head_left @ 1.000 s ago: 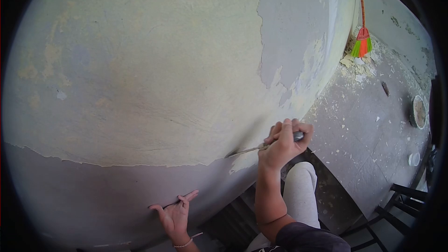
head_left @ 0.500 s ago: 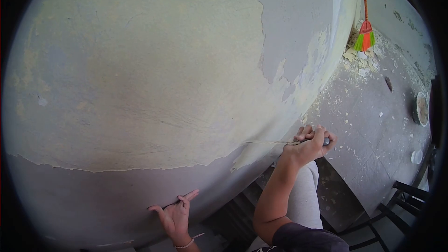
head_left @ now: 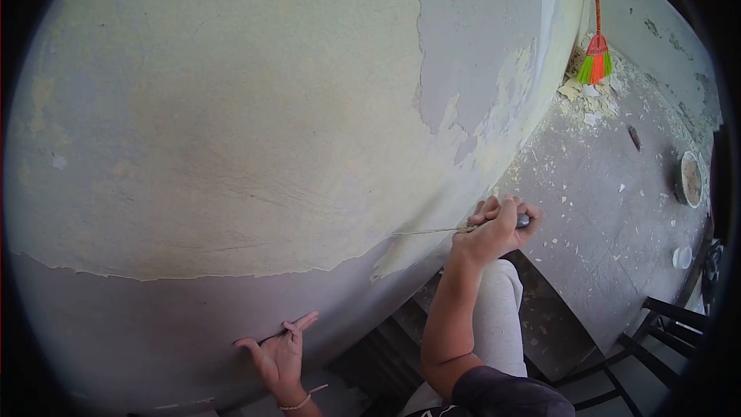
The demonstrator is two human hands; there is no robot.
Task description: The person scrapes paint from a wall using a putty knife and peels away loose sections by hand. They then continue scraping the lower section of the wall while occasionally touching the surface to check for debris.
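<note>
My right hand (head_left: 500,230) is closed round the dark handle of a thin-bladed scraper (head_left: 432,231). The blade, seen edge-on, meets the wall where pale yellowish paint (head_left: 255,131) borders a bare grey area. My left hand (head_left: 279,351), a bracelet on its wrist, has its fingers spread against the bare grey lower part of the wall (head_left: 154,316). The paint's lower edge is ragged, and another bare grey patch (head_left: 478,38) shows at the upper right. Nothing is held in my left hand.
An orange and green broom (head_left: 594,66) stands at the upper right by a heap of paint flakes (head_left: 590,100). Flakes litter the grey floor (head_left: 587,208). A round tub (head_left: 689,179), a small white container (head_left: 681,258) and black metal bars (head_left: 679,315) are at the right.
The whole view has shifted slightly, so the wall, floor items and both hands appear a little further left. Both hands keep much the same pose, the right still gripping the scraper.
</note>
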